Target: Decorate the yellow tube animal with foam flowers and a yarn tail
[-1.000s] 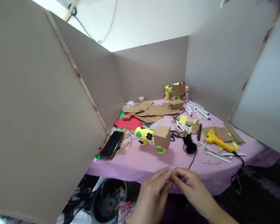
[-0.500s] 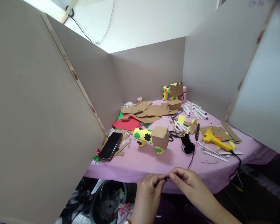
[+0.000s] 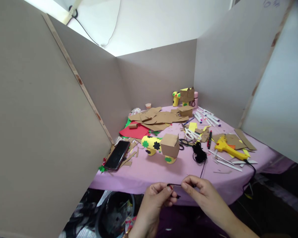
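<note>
Left hand (image 3: pixel 155 199) and right hand (image 3: pixel 201 192) had been drawn apart, black yarn (image 3: pixel 174 184) pinched in both hands' fingertips; its end was seemingly being worked, steady tension needed next.

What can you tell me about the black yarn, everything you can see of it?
The black yarn is dark, thin and soft-looking. Most of it lies in a loose, looped bundle on the pink tablecloth, left of the yellow glue gun in the picture. One strand runs from the bundle toward the right hand. A short, nearly level length spans the gap between the fingertips of both hands, and a dark end pokes out by the left hand.
</note>
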`<action>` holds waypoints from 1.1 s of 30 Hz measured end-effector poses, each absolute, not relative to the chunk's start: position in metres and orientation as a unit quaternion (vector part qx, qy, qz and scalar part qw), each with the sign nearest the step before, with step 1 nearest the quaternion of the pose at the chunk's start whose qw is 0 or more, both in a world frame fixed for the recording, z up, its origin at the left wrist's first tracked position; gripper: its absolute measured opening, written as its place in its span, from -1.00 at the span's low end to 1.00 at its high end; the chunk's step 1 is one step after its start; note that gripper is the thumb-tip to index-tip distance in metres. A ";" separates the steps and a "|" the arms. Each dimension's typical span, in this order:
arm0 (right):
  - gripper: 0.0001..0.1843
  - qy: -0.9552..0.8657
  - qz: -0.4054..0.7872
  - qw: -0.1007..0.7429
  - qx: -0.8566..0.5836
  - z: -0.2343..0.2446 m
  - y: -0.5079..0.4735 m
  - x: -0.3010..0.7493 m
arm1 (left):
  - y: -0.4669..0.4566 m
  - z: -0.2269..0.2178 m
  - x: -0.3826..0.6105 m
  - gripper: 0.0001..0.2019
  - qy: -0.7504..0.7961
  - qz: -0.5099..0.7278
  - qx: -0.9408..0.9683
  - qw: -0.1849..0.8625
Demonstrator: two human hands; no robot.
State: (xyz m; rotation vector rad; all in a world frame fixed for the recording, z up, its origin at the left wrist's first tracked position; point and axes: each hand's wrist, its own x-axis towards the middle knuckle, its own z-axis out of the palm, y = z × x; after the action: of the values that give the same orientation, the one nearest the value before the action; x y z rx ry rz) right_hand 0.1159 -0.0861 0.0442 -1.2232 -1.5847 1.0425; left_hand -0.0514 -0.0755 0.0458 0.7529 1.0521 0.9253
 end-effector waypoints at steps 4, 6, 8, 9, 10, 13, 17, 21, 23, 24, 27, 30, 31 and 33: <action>-0.68 -0.629 0.426 0.430 -0.487 0.046 -0.089 0.113 | -0.077 0.043 -0.048 -0.69 0.470 0.435 0.336 0.691; -0.68 -0.627 0.434 0.438 -0.475 0.047 -0.090 0.111 | -0.077 0.042 -0.046 -0.69 0.474 0.438 0.347 0.680; -0.69 -0.627 0.437 0.447 -0.465 0.048 -0.090 0.108 | -0.077 0.040 -0.045 -0.67 0.483 0.441 0.366 0.662; -0.69 -0.629 0.434 0.448 -0.464 0.048 -0.090 0.107 | -0.076 0.039 -0.044 -0.66 0.487 0.444 0.377 0.651; -0.69 -0.632 0.429 0.447 -0.466 0.048 -0.090 0.106 | -0.076 0.037 -0.044 -0.65 0.490 0.451 0.387 0.638; -0.71 -0.643 0.410 0.444 -0.470 0.046 -0.091 0.104 | -0.075 0.033 -0.045 -0.66 0.493 0.466 0.411 0.609; -0.75 -0.652 0.406 0.452 -0.454 0.045 -0.092 0.103 | -0.075 0.028 -0.045 -0.65 0.477 0.468 0.410 0.620; -0.74 -0.670 0.382 0.444 -0.456 0.045 -0.091 0.102 | -0.075 0.027 -0.043 -0.65 0.454 0.477 0.394 0.641; -0.72 -0.677 0.365 0.438 -0.466 0.043 -0.091 0.101 | -0.076 0.026 -0.042 -0.65 0.448 0.480 0.392 0.644; -0.72 -0.678 0.360 0.435 -0.470 0.043 -0.091 0.100 | -0.076 0.026 -0.041 -0.66 0.448 0.482 0.392 0.643; -0.72 -0.681 0.359 0.425 -0.475 0.042 -0.091 0.100 | -0.077 0.026 -0.041 -0.71 0.446 0.486 0.399 0.638; -0.78 -0.681 0.359 0.431 -0.471 0.044 -0.092 0.103 | -0.079 0.030 -0.042 -0.76 0.435 0.488 0.404 0.640; -0.79 -0.679 0.353 0.438 -0.472 0.046 -0.092 0.104 | -0.080 0.032 -0.043 -0.77 0.433 0.489 0.406 0.640; -0.79 -0.674 0.339 0.448 -0.480 0.048 -0.091 0.108 | -0.081 0.036 -0.044 -0.79 0.439 0.492 0.408 0.632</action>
State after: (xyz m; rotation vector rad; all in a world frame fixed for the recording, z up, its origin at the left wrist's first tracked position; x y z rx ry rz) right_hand 0.1081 -0.0910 0.0484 -1.1875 -1.6679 0.8396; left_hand -0.0436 -0.0813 0.0365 0.9329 1.0044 1.1249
